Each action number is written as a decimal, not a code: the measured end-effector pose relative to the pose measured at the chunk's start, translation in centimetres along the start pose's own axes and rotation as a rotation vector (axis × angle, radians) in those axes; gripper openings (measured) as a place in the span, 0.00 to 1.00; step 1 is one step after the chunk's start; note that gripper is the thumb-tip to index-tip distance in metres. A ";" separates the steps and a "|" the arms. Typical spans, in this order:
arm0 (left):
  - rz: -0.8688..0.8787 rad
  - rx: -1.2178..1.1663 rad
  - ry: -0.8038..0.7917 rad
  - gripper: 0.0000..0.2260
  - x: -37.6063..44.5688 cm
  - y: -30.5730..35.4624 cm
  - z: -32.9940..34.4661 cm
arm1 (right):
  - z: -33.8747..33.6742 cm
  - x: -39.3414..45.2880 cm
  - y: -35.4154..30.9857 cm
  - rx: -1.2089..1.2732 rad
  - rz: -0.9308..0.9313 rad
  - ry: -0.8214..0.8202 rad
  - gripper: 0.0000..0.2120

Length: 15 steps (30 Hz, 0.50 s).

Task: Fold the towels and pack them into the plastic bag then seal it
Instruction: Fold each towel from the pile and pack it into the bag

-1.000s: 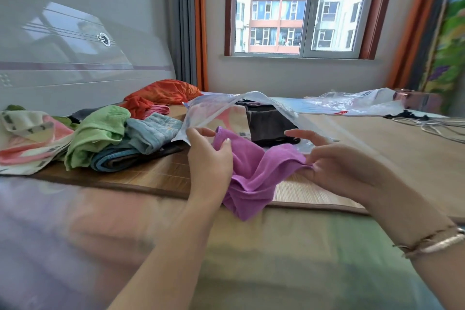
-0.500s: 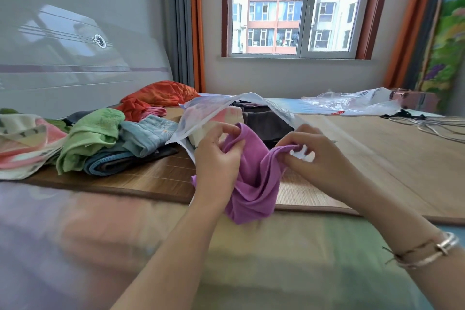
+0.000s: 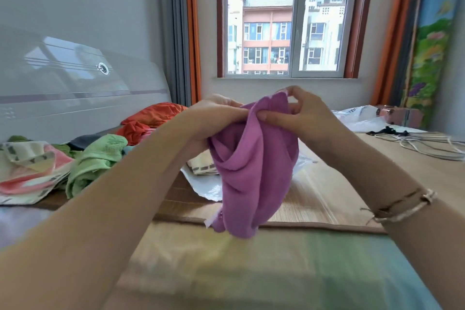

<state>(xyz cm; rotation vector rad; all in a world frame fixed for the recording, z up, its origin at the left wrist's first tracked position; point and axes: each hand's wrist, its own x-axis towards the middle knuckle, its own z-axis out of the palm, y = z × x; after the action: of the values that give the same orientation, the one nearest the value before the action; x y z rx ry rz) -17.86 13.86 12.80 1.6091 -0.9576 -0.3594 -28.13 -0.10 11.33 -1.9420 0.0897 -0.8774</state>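
Note:
A purple towel [image 3: 254,171] hangs bunched in the air above the bamboo mat. My left hand [image 3: 214,118] grips its upper left edge. My right hand [image 3: 299,113] pinches the top right corner between thumb and fingers. Behind the towel lies the plastic bag [image 3: 201,184] on the mat, with a folded cream patterned towel [image 3: 201,165] partly showing in it; the rest of the bag is hidden by the purple towel. Loose towels lie at the left: a green one [image 3: 95,161], a pink and cream one [image 3: 27,171] and an orange one [image 3: 153,116].
The bamboo mat [image 3: 327,191] covers the bed, with a headboard [image 3: 75,88] at the left. Another clear plastic bag [image 3: 357,118], a small box [image 3: 397,116] and grey cables [image 3: 422,143] lie at the far right. A window is straight ahead.
Both hands have lifted the purple towel up from the mat and drawn together near its top edge. The bag's flap that stood up earlier has dropped out of sight behind the towel.

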 end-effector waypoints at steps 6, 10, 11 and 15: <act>-0.112 -0.040 -0.344 0.17 0.5 2.8 0.3 | -4.0 1.3 -1.1 -0.112 0.307 -0.227 0.23; -0.104 0.349 -0.213 0.24 1.3 2.0 3.4 | -5.9 0.8 0.2 -0.148 0.334 -0.145 0.09; -0.101 0.421 -0.192 0.24 1.6 1.5 4.0 | -6.6 0.8 0.5 -0.142 0.348 -0.121 0.07; -0.082 0.543 -0.168 0.13 3.4 -0.3 6.1 | -10.1 1.2 2.2 -0.227 0.422 -0.105 0.12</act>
<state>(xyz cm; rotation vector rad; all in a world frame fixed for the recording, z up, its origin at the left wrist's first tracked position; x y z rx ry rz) -19.76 7.25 11.68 2.1410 -1.1869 -0.3091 -32.75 -9.29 12.97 -2.0679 0.5362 -0.5004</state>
